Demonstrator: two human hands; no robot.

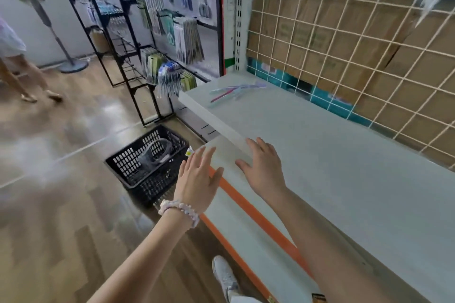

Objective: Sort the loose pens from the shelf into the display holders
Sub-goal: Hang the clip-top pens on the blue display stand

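**Both hands reaching over the shelf edge, pens lying at the far end**

Head view: The left hand [197, 174] is hovering just off the front edge of the pale shelf [332, 179], its grip released, fingers straight and slightly spread, holding nothing. A beaded bracelet [179, 210] is sitting on that wrist. The right hand [263, 167] is lying flat at the shelf's front edge, fingers extended, its grip also released and grasping nothing. Whether the palm is actually pressing on the surface cannot be told.

The loose pens [234, 92] are lying in a small scattered bunch near the far left corner of the same shelf, well apart from both hands; pink, purple and pale blue ones are showing, blurred. A lower shelf with an orange strip [251, 214] along its front is running beneath the hands.

Behind the shelf a white wire grid [357, 61] is standing in front of brown cardboard boxes [369, 39]. On the wooden floor [61, 204] a black plastic basket [147, 167] is sitting just beside the shelf unit, with something grey and blurred inside it. Further back, black wire racks [118, 32] are carrying hanging packets. A white shoe [225, 275] is showing below, and another person's legs [22, 76] are at the left edge.
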